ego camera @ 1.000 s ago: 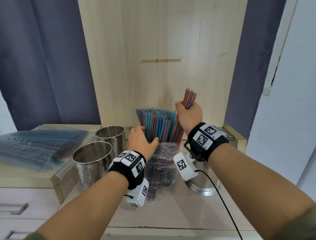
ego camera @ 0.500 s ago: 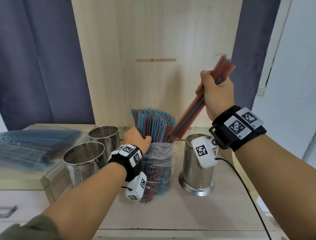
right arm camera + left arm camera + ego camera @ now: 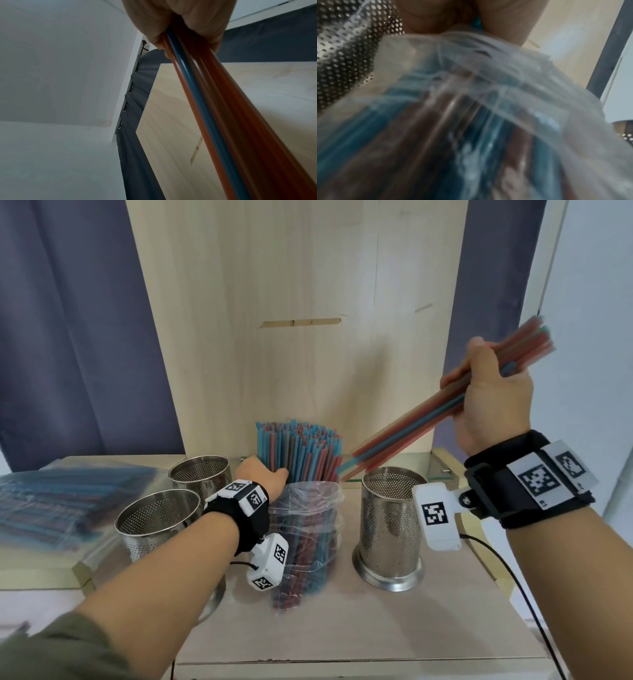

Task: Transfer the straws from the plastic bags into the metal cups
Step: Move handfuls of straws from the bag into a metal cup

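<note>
The right hand (image 3: 486, 402) is clenched around a small handful of red and blue straws (image 3: 407, 436), raised at the right of the scene; the handful slants down to the left, its lower ends hanging just above the rim of the right perforated metal cup (image 3: 388, 525), which stands upright on the wooden countertop (image 3: 342, 621). The left hand (image 3: 262, 475) grasps the upright bundle of straws (image 3: 301, 453) where it rises out of an open clear plastic bag (image 3: 305, 542) standing at the centre, just left of that cup. Two more perforated metal cups, a near one (image 3: 154, 518) and a far one (image 3: 200, 475), stand left of the bag. A second plastic bag of straws (image 3: 61, 501) lies flat on a raised ledge at far left. A light wooden panel (image 3: 291, 320) and dark blue curtains (image 3: 68, 337) stand behind.
</note>
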`<state>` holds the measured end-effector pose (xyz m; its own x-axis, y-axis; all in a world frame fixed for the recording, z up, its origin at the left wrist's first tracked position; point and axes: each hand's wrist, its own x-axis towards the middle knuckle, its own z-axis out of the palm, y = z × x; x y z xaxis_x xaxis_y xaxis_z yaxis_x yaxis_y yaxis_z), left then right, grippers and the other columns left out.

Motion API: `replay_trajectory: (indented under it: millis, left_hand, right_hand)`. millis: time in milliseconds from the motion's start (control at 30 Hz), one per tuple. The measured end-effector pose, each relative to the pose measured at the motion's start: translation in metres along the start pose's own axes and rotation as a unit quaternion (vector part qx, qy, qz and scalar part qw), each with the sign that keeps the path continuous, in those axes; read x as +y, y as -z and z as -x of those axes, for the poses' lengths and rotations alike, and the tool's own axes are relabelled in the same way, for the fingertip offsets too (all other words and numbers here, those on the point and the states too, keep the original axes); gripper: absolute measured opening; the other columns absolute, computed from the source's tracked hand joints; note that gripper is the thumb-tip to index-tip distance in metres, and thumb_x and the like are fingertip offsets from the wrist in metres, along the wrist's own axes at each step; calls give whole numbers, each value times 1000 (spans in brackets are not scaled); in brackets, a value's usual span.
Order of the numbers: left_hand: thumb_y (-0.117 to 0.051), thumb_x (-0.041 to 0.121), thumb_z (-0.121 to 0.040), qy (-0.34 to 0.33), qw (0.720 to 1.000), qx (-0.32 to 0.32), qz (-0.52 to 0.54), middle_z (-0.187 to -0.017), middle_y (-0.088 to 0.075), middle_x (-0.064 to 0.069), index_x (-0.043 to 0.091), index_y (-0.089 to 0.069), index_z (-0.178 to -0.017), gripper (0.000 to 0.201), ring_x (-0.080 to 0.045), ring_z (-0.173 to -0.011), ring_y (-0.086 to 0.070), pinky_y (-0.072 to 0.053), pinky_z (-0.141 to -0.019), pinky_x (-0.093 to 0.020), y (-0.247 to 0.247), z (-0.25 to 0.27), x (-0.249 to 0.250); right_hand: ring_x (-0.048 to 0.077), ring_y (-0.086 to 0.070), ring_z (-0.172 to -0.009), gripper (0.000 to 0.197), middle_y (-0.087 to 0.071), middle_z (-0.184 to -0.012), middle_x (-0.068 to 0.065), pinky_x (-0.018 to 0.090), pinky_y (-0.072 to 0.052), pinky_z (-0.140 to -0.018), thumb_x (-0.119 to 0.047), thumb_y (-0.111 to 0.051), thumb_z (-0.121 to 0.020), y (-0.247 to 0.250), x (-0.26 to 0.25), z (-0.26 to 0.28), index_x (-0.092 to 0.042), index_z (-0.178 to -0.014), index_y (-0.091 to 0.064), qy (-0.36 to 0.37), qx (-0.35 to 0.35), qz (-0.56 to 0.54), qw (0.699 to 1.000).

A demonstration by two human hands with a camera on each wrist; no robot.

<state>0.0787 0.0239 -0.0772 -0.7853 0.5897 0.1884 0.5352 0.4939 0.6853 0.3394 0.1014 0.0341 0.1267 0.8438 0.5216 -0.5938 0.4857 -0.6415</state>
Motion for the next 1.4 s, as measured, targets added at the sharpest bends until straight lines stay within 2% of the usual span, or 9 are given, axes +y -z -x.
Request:
replay_trajectory:
  millis: [167,367,467,667,800,1033,1133,1267,1400]
  left_hand:
    - [-68,36,-82,16,999,-1,37,-104,-64,-14,3,-55,-114,48,-30,-83,-59,-47,-67,-33,-1,-2,0]
    - [-70,37,-82,-3,999,2,43,-86,-64,-9,8,-60,-91,32,-23,-68,-56,-44,-61,-30,-2,-3,3]
    - [-68,35,-85,-2,999,2,43,-87,-63,-10,6,-61,-93,32,-28,-75,-58,-48,-67,-33,-3,-5,4]
    - [-62,39,-85,1,996,38,79,-82,-63,-14,1,-61,-90,38,-33,-77,-59,-50,-69,-37,5,-11,11]
    - [-63,32,-87,-5,980,84,179,-86,-65,-12,5,-62,-91,27,-31,-80,-61,-50,-72,-37,16,-19,21]
    - [-60,30,-86,-80,957,142,238,-87,-69,-14,3,-65,-99,31,-30,-75,-64,-48,-67,-33,48,-35,38]
    - [-57,28,-84,-106,942,168,271,-88,-69,-15,0,-64,-100,33,-28,-70,-62,-46,-64,-30,66,-37,48]
    - [-55,24,-89,-144,917,203,311,-73,-63,-1,11,-56,-94,15,-11,-56,-56,-44,-57,-23,92,-33,64]
    - [-53,26,-90,-188,889,241,341,-65,-60,3,6,-58,-95,22,-1,-44,-52,-41,-45,-12,120,-25,77]
  right_hand:
    - [13,-52,-53,16,-49,-59,-2,31,-49,-62,-13,-61,-94,14,-7,11,-15,-83,-50,-48,-38,-32,998]
    - [11,-53,-54,15,-52,-59,-4,31,-50,-66,-14,-59,-96,25,-8,33,-17,-82,-54,-77,-108,16,991]
    - [12,-53,-55,16,-52,-57,-4,34,-49,-68,-13,-59,-96,29,-9,39,-17,-81,-55,-82,-128,29,988]
    - [13,-55,-56,17,-55,-56,-4,45,-44,-74,-18,-62,-95,42,-8,44,-21,-79,-58,-96,-155,72,981]
    - [14,-56,-57,17,-55,-57,-3,45,-47,-74,-19,-62,-95,45,-7,46,-22,-79,-58,-107,-161,87,977]
    - [15,-56,-57,17,-56,-58,-2,50,-41,-73,-20,-64,-94,47,-5,44,-24,-78,-60,-114,-165,103,974]
    - [14,-55,-55,16,-55,-58,-2,46,-42,-72,-17,-62,-95,44,-6,41,-21,-79,-58,-122,-163,90,975]
    - [13,-53,-55,14,-51,-60,-1,32,-51,-64,-14,-59,-96,33,-19,27,-15,-83,-54,-118,-161,50,979]
    - [11,-52,-56,17,-49,-61,-2,28,-52,-64,-15,-58,-97,23,-41,-3,-14,-82,-51,-89,-122,-9,989]
